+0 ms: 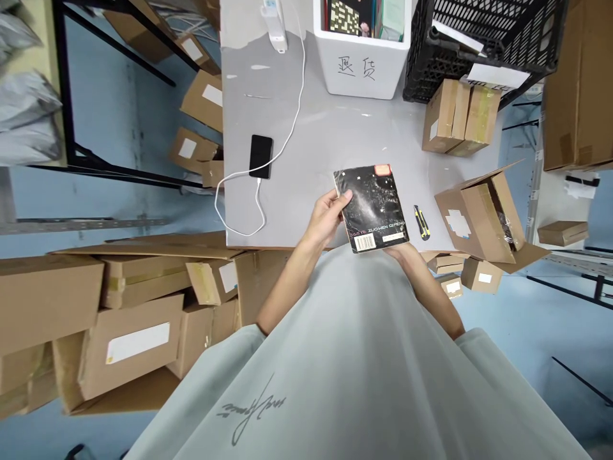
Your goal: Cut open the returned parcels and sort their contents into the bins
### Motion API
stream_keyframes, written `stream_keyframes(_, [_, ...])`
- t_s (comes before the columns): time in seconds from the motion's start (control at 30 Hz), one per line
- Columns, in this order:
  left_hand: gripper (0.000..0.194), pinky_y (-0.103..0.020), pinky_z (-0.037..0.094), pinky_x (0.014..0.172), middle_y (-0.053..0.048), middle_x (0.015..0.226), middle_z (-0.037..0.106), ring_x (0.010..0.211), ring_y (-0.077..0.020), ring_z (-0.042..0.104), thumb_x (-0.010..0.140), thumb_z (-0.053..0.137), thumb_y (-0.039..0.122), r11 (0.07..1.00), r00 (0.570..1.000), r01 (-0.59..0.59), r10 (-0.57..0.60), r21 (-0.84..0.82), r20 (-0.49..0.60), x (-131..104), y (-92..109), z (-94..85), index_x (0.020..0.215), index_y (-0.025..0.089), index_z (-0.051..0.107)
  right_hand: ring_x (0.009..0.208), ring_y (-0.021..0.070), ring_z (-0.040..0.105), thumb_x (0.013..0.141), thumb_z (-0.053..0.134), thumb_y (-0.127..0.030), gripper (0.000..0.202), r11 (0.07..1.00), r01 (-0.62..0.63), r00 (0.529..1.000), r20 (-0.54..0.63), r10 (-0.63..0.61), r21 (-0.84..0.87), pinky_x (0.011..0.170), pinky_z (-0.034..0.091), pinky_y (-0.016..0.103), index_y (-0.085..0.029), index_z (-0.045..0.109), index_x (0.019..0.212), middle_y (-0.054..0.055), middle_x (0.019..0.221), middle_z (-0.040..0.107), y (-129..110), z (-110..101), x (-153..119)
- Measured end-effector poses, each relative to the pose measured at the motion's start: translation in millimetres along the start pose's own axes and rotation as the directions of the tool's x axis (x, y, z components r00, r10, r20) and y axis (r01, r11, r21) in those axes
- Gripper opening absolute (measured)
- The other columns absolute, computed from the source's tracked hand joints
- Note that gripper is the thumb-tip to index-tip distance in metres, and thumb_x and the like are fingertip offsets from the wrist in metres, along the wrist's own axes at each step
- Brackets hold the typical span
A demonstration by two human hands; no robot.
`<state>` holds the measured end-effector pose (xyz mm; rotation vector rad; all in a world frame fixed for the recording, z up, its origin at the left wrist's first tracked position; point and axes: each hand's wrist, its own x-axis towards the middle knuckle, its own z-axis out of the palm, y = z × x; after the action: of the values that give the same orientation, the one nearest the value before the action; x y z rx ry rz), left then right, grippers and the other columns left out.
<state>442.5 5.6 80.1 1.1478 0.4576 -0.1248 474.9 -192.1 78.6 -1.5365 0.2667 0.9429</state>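
Note:
A thin black book (pixel 373 204) with a starry cover, a barcode at its lower left and a red-and-white label at its top right is held over the table's front edge. My left hand (pixel 330 214) grips its left side, thumb on the cover and fingers behind. At the lower right corner, my right hand (pixel 401 251) supports the book from beneath; its fingers are hidden behind it. A yellow-and-black box cutter (pixel 422 223) lies just right of the book. On the left of the table lies a black phone (pixel 261 156) with a white cable plugged in.
A white bin (pixel 361 67) with books stands at the back, beside a black crate (pixel 479 38). Small closed boxes (pixel 443 118) and an open carton (pixel 479 217) are at the right. Several cartons (pixel 138 338) fill the lower left. A white power strip (pixel 274 25) lies at the back left.

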Motion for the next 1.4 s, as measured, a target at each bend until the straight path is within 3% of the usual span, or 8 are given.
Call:
stream_keyframes(0.1, [0.067,-0.042,0.072,0.093,-0.007,0.112,0.088,0.110,-0.0303,0.087,0.093,0.089,0.080,0.995,0.995,-0.094,0.094,0.016,-0.023,3.1,7.1,-10.3,0.129,0.024,0.080,0.112,0.0295,0.076,0.105,0.068,-0.080,0.054,0.994,0.008,1.000,0.009,-0.009,0.105,0.097,0.070,0.042,-0.027,0.074,0.103,0.005,0.093,0.079,-10.0,-21.4,-5.1])
stream_keyframes(0.2, [0.064,-0.041,0.071,0.095,-0.007,0.112,0.087,0.115,-0.0312,0.086,0.093,0.091,0.077,0.989,0.989,-0.146,0.147,0.038,-0.027,4.4,15.2,-18.1,0.128,0.025,0.081,0.120,0.0312,0.080,0.101,0.068,-0.090,0.065,0.979,0.155,0.986,0.034,-0.161,0.136,0.099,0.071,0.042,-0.026,0.077,0.107,0.006,0.102,0.083,-24.4,-34.1,-13.2])
stream_keyframes(0.3, [0.063,-0.040,0.071,0.095,-0.007,0.114,0.087,0.116,-0.0316,0.086,0.092,0.093,0.076,0.983,0.983,-0.181,0.182,0.036,-0.019,2.9,22.8,-19.8,0.126,0.025,0.082,0.116,0.0280,0.080,0.092,0.088,-0.084,0.060,0.940,0.338,0.938,0.059,-0.340,0.049,0.101,0.068,0.039,-0.027,0.078,0.112,0.005,0.109,0.085,-33.1,-33.8,-20.7])
stream_keyframes(0.4, [0.063,-0.038,0.071,0.094,-0.007,0.116,0.088,0.114,-0.0304,0.086,0.091,0.093,0.076,0.982,0.982,-0.188,0.188,0.013,-0.002,1.3,28.3,-18.2,0.127,0.026,0.083,0.108,0.0252,0.079,0.090,0.093,-0.079,0.058,0.909,0.418,0.907,0.055,-0.417,0.008,0.099,0.066,0.038,-0.028,0.078,0.113,0.004,0.112,0.085,-34.5,-27.8,-24.6])
stream_keyframes(0.67, [0.062,-0.040,0.072,0.092,-0.008,0.114,0.088,0.112,-0.0308,0.086,0.095,0.088,0.079,0.984,0.983,-0.181,0.181,-0.005,0.018,-1.2,31.9,-15.2,0.126,0.025,0.085,0.113,0.0278,0.080,0.090,0.094,-0.079,0.057,0.920,0.383,0.921,0.046,-0.388,0.086,0.104,0.066,0.041,-0.029,0.076,0.113,0.004,0.112,0.086,-35.0,-19.3,-27.9])
stream_keyframes(1.03, [0.063,-0.045,0.074,0.095,-0.006,0.117,0.088,0.113,-0.0330,0.087,0.093,0.093,0.073,0.987,0.979,-0.151,0.143,0.047,0.145,-11.4,26.5,-22.1,0.137,0.029,0.081,0.117,0.0301,0.082,0.087,0.096,-0.078,0.060,0.919,0.344,0.935,0.022,-0.354,0.194,0.105,0.069,0.045,-0.028,0.076,0.114,0.005,0.112,0.087,-31.7,-15.5,-23.0])
stream_keyframes(1.4, [0.063,-0.045,0.073,0.100,-0.007,0.122,0.087,0.119,-0.0333,0.086,0.096,0.090,0.072,0.984,0.978,-0.178,0.173,0.032,0.112,-15.2,27.2,-14.7,0.140,0.029,0.080,0.121,0.0308,0.082,0.091,0.087,-0.087,0.066,0.925,0.377,0.925,0.042,-0.379,0.044,0.105,0.070,0.046,-0.028,0.082,0.121,0.006,0.116,0.088,-33.0,-23.4,-19.8])
